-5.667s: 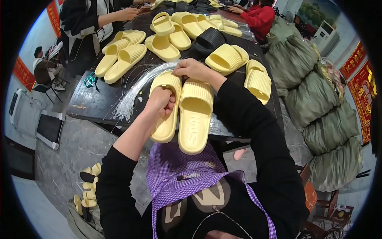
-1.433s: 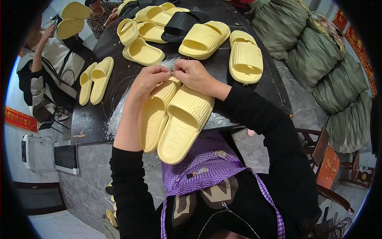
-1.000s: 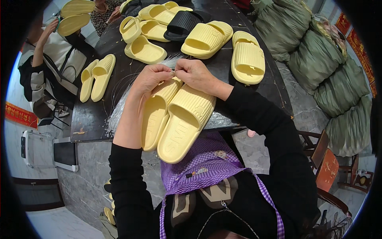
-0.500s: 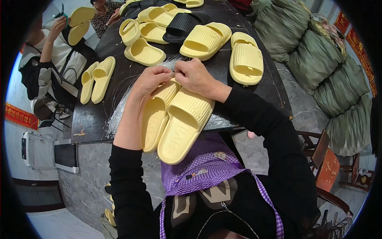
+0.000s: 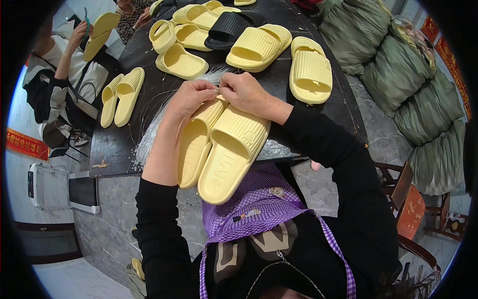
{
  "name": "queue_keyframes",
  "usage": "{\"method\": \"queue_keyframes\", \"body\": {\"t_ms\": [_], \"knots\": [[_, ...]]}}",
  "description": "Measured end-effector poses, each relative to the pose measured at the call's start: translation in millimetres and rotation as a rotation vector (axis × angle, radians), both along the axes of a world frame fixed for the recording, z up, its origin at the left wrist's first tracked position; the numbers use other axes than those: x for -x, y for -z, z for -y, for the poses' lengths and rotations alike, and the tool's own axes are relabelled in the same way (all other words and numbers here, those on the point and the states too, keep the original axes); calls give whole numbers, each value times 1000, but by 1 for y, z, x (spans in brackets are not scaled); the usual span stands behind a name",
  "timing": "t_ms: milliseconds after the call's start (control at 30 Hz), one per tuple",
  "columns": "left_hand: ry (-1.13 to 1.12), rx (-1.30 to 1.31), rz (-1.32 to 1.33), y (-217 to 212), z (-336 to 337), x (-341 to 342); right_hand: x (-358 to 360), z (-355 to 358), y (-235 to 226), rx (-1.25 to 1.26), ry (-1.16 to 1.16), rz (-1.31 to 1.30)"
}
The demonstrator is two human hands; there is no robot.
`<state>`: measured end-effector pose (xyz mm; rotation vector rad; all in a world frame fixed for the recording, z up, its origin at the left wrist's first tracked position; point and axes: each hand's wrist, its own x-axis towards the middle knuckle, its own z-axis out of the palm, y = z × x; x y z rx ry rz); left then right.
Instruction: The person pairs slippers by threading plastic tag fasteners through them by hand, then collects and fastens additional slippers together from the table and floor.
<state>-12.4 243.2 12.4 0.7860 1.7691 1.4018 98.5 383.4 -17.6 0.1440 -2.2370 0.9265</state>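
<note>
A pair of yellow ribbed slide slippers (image 5: 230,154) hangs over the near table edge, toe ends up by my fingers and heels toward my apron. At their toe ends, my left hand (image 5: 191,99) is closed in a pinch, fingertips almost meeting those of the other hand. My right hand (image 5: 249,94) is pinched too, its wrist and palm just above the right slipper. Whatever thin thing lies between the fingertips is too small to make out. Behind my left forearm, a bundle of clear thin strands (image 5: 148,142) spreads across the dark table (image 5: 112,154).
More yellow slippers (image 5: 181,62) and a black slipper (image 5: 228,31) lie farther back. One pair (image 5: 128,97) is at the left, another (image 5: 310,72) at the right. A co-worker's hand (image 5: 78,34) holds slippers at far left. Stuffed green sacks (image 5: 393,70) line the right; a wooden chair (image 5: 409,212) stands there.
My hands stay pinched together at the toe ends, barely shifted. At far left, the co-worker's yellow slippers have turned and now look narrower. The view has shifted slightly.
</note>
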Motion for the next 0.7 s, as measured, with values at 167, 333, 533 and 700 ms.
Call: {"method": "queue_keyframes", "body": {"t_ms": [167, 333, 533, 700], "knots": [[-146, -8, -454, -7, 15, -4, 2, -7, -2, 113, -31, 199], [-333, -19, -931, -19, 58, -31, -4, -20, -8, 76, 11, 276], [-149, 89, -861, -4, 88, -89, -10, -18, -29, 31, -12, 179], [-127, 7, -1025, 20, 63, -91, -25, -11, -40, 130, -44, 165]]}}
